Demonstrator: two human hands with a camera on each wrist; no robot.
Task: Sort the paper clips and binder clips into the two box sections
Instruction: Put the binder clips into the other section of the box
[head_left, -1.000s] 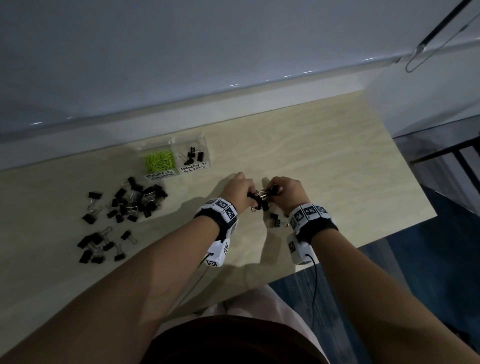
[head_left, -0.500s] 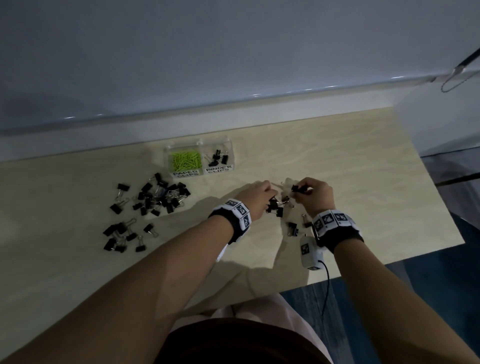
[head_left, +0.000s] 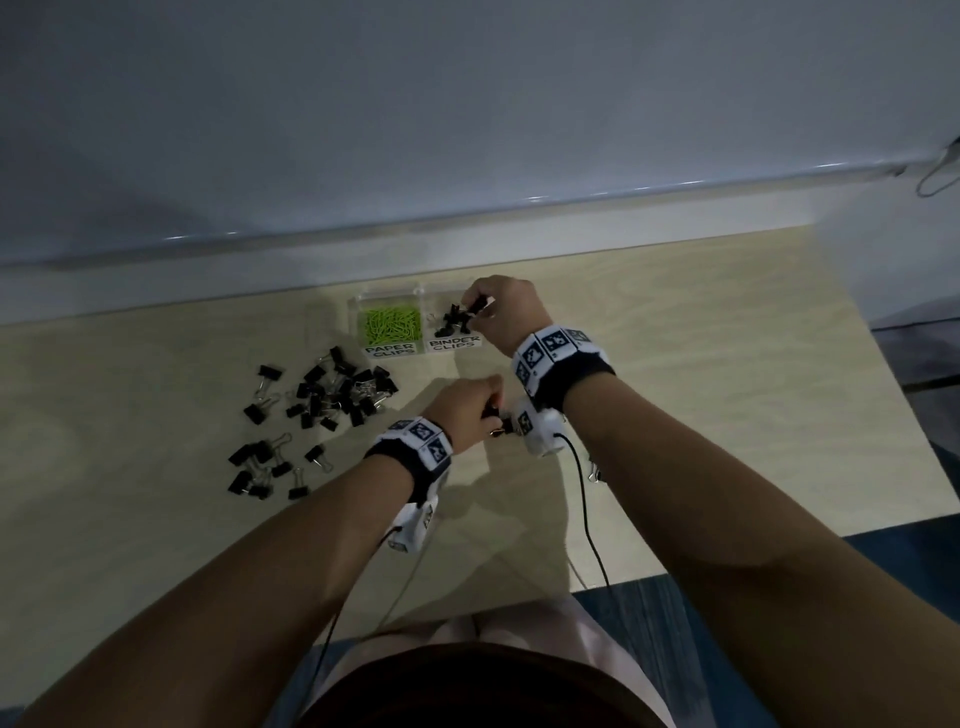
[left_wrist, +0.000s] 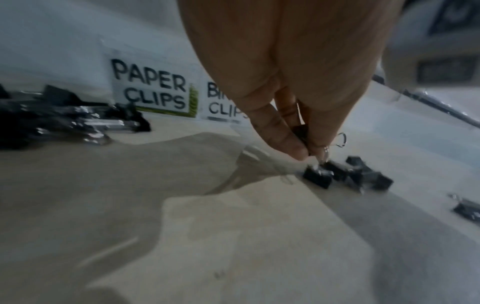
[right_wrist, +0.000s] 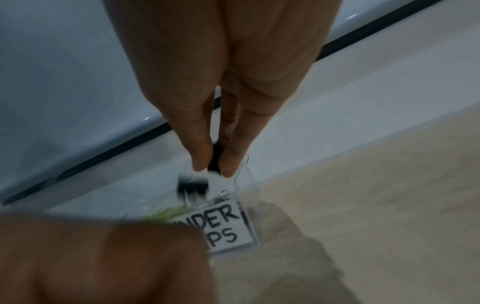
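Observation:
A clear two-section box stands at the back of the table. Green paper clips fill its left section and black binder clips lie in the right one, labelled BINDER CLIPS. My right hand hovers over the right section and pinches a black binder clip. A second clip, blurred, is just below it. My left hand is nearer me, low over the table, pinching a binder clip by the fingertips. A few joined clips lie under it.
Two loose heaps of black binder clips lie on the left of the wooden table, one near the box and one closer to me. A single clip lies to the right. The table's front edge is close, with wrist cables hanging over it.
My right hand has left the left hand and gone up to the box's binder-clip section with a clip. My left hand stays by the small cluster of clips.

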